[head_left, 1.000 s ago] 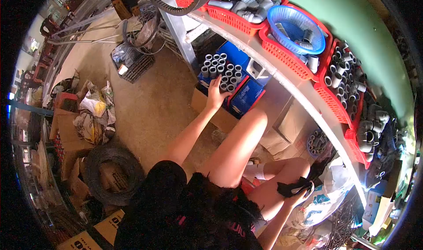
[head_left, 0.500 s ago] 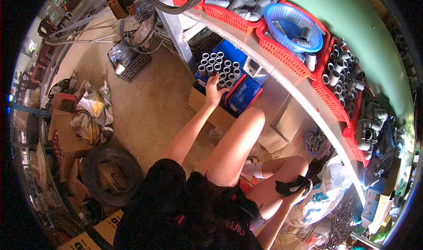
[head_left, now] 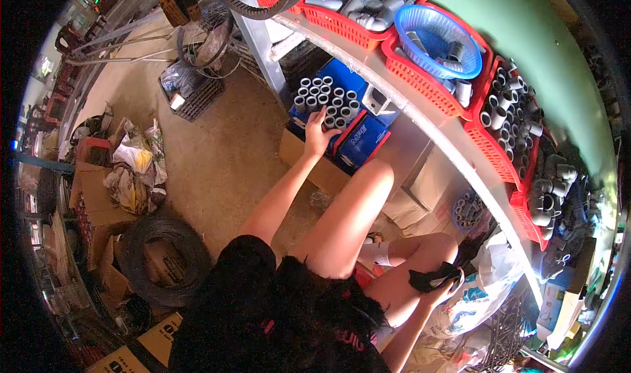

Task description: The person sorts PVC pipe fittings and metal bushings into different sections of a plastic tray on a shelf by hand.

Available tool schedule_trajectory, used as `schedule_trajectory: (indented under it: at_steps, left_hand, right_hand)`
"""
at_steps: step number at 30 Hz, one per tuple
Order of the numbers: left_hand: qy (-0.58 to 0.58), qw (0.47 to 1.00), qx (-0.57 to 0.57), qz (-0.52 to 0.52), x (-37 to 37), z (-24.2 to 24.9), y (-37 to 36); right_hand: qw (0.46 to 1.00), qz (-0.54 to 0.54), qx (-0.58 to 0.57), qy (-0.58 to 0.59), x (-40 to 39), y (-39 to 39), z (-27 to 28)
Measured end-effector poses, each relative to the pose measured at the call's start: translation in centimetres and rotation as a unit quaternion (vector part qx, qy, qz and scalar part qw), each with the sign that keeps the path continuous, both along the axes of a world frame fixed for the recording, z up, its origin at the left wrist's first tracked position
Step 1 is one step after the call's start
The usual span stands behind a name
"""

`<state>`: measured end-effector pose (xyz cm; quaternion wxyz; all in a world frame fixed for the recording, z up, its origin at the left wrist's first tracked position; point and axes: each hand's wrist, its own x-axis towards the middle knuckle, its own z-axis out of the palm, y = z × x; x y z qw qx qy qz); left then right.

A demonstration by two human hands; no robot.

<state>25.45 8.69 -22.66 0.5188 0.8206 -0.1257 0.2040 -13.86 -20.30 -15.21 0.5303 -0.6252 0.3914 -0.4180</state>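
Several short grey pipe fittings [head_left: 323,97] stand upright in close rows on a blue box [head_left: 361,138] with white lettering. My left hand [head_left: 318,135] is at the near edge of these fittings, its thumb and fingers around the nearest ones. Over at my right knee, my right hand [head_left: 445,291] has its fingers closed on a black cloth-like item [head_left: 430,278], which rests against the knee.
Red baskets [head_left: 420,77] of grey fittings line the shelf, with a blue basket [head_left: 437,41] on top. A black crate [head_left: 192,97], a coil of black tubing [head_left: 164,261] and cardboard boxes [head_left: 98,202] lie at left. White plastic bags [head_left: 470,307] are at right.
The view has shifted very slightly. Both hands stay in nearly the same places, and the fittings keep their arrangement.
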Motion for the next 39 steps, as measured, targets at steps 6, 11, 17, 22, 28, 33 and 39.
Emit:
schedule_trajectory:
  at_steps: [6, 11, 17, 22, 28, 33, 39]
  left_hand:
    - [0.028, 0.999, -0.005, 0.028, -0.9, 0.2, 0.1]
    - [0.017, 0.999, 0.011, 0.035, -1.7, -0.2, 0.1]
    - [0.041, 0.998, -0.037, 0.034, -1.8, -0.3, -0.1]
    - [0.034, 0.997, -0.04, 0.057, -2.7, 1.0, 0.2]
    - [-0.128, 0.987, -0.077, 0.054, -2.3, 13.9, -2.8]
    - [-0.281, 0.949, -0.018, -0.141, 1.9, 27.7, -8.0]
    - [0.01, 0.865, 0.399, -0.304, 8.9, 31.3, -15.7]
  right_hand:
    - [0.999, 0.018, -0.034, 0.014, -0.1, -0.2, 0.0]
    - [1.0, 0.011, -0.012, 0.004, 0.0, 0.0, -0.1]
    - [0.998, 0.045, -0.039, -0.01, -0.9, -0.7, -1.1]
    - [0.999, 0.031, -0.026, -0.013, -0.6, -0.1, -0.3]
    - [1.0, 0.01, -0.007, -0.021, 0.4, 0.6, 0.9]
    - [0.999, 0.018, 0.008, -0.029, -0.3, 0.2, -0.3]
    - [0.996, 0.001, 0.045, -0.071, 0.3, 0.8, 0.4]
